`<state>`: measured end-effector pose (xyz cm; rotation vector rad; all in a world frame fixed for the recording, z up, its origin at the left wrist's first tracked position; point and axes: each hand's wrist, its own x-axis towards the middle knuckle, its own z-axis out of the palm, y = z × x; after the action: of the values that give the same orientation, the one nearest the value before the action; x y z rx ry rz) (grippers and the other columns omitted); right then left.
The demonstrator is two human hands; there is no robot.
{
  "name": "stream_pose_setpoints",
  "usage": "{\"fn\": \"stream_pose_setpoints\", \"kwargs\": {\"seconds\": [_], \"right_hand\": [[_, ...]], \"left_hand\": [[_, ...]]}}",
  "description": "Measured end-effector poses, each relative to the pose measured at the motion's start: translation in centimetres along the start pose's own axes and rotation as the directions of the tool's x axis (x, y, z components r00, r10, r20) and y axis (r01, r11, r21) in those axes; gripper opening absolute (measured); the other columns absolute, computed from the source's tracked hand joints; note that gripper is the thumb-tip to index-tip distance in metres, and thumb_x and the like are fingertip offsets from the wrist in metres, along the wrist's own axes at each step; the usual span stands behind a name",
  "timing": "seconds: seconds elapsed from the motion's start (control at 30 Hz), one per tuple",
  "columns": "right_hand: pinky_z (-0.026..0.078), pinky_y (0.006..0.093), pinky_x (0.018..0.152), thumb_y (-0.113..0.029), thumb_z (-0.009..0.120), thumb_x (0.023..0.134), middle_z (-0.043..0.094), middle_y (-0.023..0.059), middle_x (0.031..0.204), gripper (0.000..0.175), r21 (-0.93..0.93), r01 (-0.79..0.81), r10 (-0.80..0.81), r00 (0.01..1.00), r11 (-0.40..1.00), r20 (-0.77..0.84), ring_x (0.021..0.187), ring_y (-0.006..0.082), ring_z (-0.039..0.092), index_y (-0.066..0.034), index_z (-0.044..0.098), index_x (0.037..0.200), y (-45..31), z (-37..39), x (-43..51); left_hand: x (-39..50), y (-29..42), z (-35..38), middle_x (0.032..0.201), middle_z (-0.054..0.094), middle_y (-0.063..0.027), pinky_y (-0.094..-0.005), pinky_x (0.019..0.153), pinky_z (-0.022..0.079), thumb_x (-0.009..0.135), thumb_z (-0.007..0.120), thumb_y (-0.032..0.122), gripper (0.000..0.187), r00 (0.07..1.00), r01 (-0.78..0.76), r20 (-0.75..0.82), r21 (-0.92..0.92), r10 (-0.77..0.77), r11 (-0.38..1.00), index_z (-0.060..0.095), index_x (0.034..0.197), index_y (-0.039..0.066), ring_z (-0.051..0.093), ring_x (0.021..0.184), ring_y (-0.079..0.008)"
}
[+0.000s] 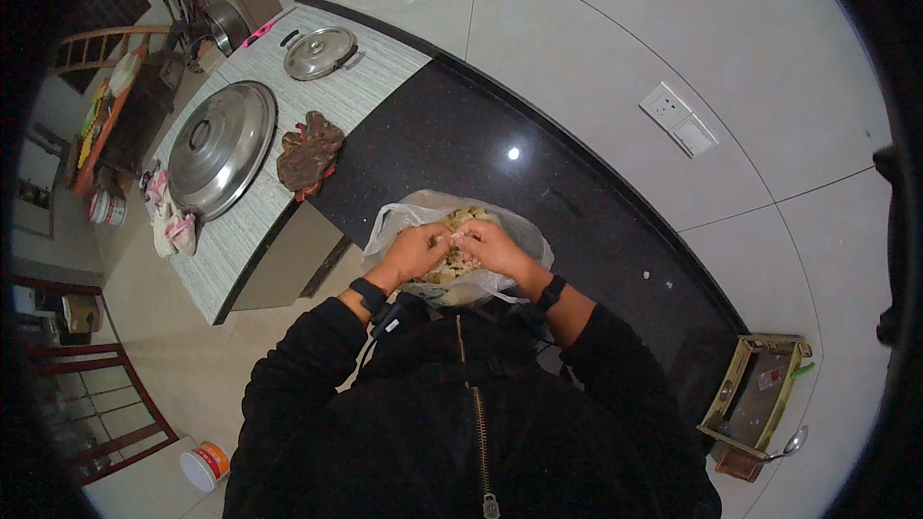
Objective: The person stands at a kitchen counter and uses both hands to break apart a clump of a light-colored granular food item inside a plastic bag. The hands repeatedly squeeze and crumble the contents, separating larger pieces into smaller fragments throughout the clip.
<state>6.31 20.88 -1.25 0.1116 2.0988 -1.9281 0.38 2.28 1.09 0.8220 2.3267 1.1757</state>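
In front of my body a white translucent plastic bag (pixel 523 234) stands with its mouth spread on the black stone countertop (pixel 440 151). Pale yellowish-brown pieces (pixel 448 272), perhaps dried food, fill it. My left hand (pixel 420 252) and my right hand (pixel 494 249) meet over the bag's opening, fingertips pinched together. Between them is a small pale piece, partly covered by the fingers. Both wrists carry black bands.
Left of the bag lies a brown cloth or mitt (pixel 310 156). Beyond it are a large steel lid (pixel 222 151), a smaller steel lid (pixel 319 53) and crumpled cloths (pixel 171 220). A rack (pixel 753 396) with a spoon (pixel 795 441) stands at the right, and a wall socket (pixel 678 119) above.
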Motion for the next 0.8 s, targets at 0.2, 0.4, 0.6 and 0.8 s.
{"fn": "stream_pose_setpoints", "kwargs": {"seconds": [0.2,0.4,0.6,0.8], "right_hand": [[0.044,0.0237,0.055,-0.017,0.057,0.089,0.058,0.0019,0.07,0.016,-0.122,0.061,-0.069,0.995,0.991,-0.067,0.062,0.0077,0.054,-0.0017,0.06,0.091,0.3,0.09,0.1],[0.045,0.026,0.056,-0.016,0.058,0.087,0.059,0.0035,0.066,0.016,-0.253,0.094,-0.136,0.979,0.963,-0.154,0.061,0.0088,0.055,0.0001,0.061,0.088,0.26,0.52,0.21],[0.045,0.0273,0.058,-0.015,0.059,0.086,0.06,0.0045,0.069,0.015,-0.251,0.128,-0.163,0.979,0.959,-0.125,0.064,0.0101,0.055,0.0,0.06,0.088,0.26,0.24,0.38],[0.044,0.03,0.06,-0.014,0.06,0.083,0.06,0.0068,0.072,0.013,-0.286,0.17,-0.219,0.964,0.943,-0.148,0.066,0.0127,0.055,-0.0011,0.06,0.086,-0.2,0.2,0.07]], "left_hand": [[0.41,-0.56,0.25,0.082,0.065,-0.0152,-0.0363,0.064,0.048,0.086,0.057,0.026,0.024,1.0,-0.025,-0.004,0.048,0.025,0.999,0.065,0.093,0.005,0.062,0.069,-0.0278],[0.6,-0.32,0.47,0.084,0.065,-0.0163,-0.0375,0.065,0.048,0.085,0.057,0.025,0.023,0.999,0.042,-0.02,0.131,-0.039,0.991,0.066,0.093,0.005,0.063,0.071,-0.0306],[0.38,0.1,0.43,0.084,0.064,-0.0176,-0.0385,0.066,0.048,0.084,0.058,0.026,0.025,0.999,0.049,-0.031,0.154,-0.045,0.987,0.066,0.093,0.004,0.062,0.074,-0.0329],[0.6,-0.42,0.58,0.085,0.063,-0.019,-0.0398,0.067,0.048,0.085,0.056,0.024,0.025,0.998,-0.052,0.025,0.144,0.049,0.988,0.065,0.092,0.002,0.062,0.077,-0.0344]]}}
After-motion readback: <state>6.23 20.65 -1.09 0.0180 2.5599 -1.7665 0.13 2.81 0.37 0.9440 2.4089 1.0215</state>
